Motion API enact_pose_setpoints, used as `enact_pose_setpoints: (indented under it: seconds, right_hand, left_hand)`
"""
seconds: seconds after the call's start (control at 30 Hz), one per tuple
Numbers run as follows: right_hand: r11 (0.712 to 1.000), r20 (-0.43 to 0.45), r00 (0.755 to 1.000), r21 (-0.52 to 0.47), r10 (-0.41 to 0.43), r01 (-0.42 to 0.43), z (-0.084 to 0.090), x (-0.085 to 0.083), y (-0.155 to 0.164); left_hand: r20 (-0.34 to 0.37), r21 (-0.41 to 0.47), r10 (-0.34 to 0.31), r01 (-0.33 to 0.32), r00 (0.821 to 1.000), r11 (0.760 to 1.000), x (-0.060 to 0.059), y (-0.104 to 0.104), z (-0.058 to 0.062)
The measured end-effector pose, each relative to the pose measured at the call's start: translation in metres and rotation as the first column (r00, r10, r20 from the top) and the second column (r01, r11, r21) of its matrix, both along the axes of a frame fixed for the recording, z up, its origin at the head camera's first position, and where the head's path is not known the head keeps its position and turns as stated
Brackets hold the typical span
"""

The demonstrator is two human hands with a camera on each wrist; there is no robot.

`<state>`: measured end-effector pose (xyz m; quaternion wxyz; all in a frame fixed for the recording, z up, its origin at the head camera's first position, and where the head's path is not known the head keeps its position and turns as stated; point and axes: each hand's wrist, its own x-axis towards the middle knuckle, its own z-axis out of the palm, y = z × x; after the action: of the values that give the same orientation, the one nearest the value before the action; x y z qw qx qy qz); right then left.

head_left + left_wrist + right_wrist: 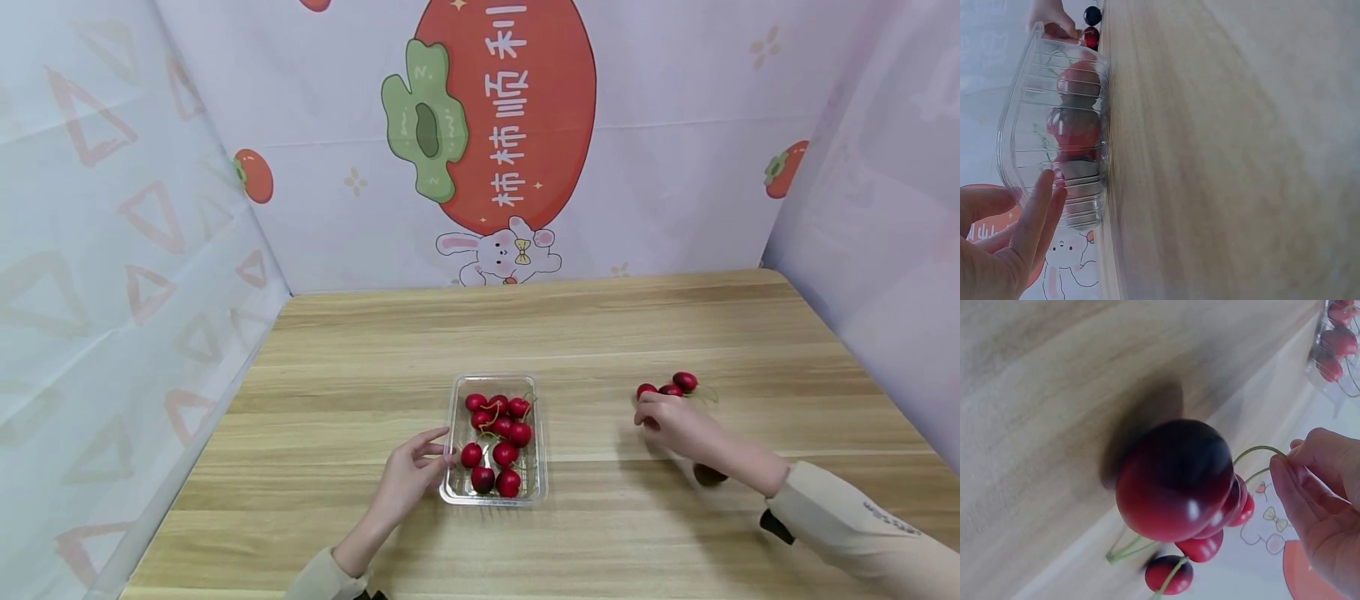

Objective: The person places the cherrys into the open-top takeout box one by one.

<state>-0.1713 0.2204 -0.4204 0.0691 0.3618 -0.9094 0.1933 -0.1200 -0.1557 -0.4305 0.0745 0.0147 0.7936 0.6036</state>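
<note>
Here, on the wooden worktop [360,358], the left hand [408,475] steadies the clear plastic tray [456,433] with straight fingers so it stays put, while the right hand [671,421] pinches a cherry [1175,478] by its stem beside the loose ones.

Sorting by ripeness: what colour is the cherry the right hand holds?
Dark red cherry, nearly black on top; right wrist view.

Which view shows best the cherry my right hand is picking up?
The right wrist view: the cherry fills the frame, its green stem pinched by the right hand. In the head view that hand mostly hides it among the loose cherries. The left wrist view shows only distant cherries beyond the tray.
</note>
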Motion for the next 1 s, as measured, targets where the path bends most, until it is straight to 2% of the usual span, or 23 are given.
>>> enact_pose_setpoints:
  seconds: [0.17,0.3,0.43,0.63,0.8,1.0]
  right_hand:
    - [0.998,-0.004,0.999,0.024,-0.05,0.05,0.006,0.0,0.001]
    - [0.998,-0.023,0.998,0.015,-0.059,0.059,0.01,0.0,0.001]
    - [0.996,-0.002,0.996,-0.006,-0.093,0.093,0.014,0.0,0.001]
    - [0.987,0.062,0.988,-0.069,-0.14,0.144,0.021,-0.002,0.002]
    - [0.978,0.125,0.983,-0.148,-0.132,0.15,0.025,-0.003,0.002]
    - [0.963,0.231,0.966,-0.212,-0.118,0.168,0.033,-0.004,0.0]
  left_hand:
    - [0.002,-0.006,0.006,-0.006,1.0,1.0,0.0,0.0,0.0]
    - [-0.001,-0.01,0.008,-0.008,1.0,1.0,0.0,0.0,0.0]
    - [-0.007,-0.012,0.003,-0.003,1.0,1.0,0.0,0.0,0.001]
    - [-0.016,-0.007,-0.008,0.008,1.0,1.0,0.0,0.0,0.0]
    - [-0.016,0.0,-0.011,0.011,1.0,1.0,0.001,-0.001,0.0]
    - [-0.011,0.003,-0.005,0.005,1.0,1.0,0.001,0.0,0.001]
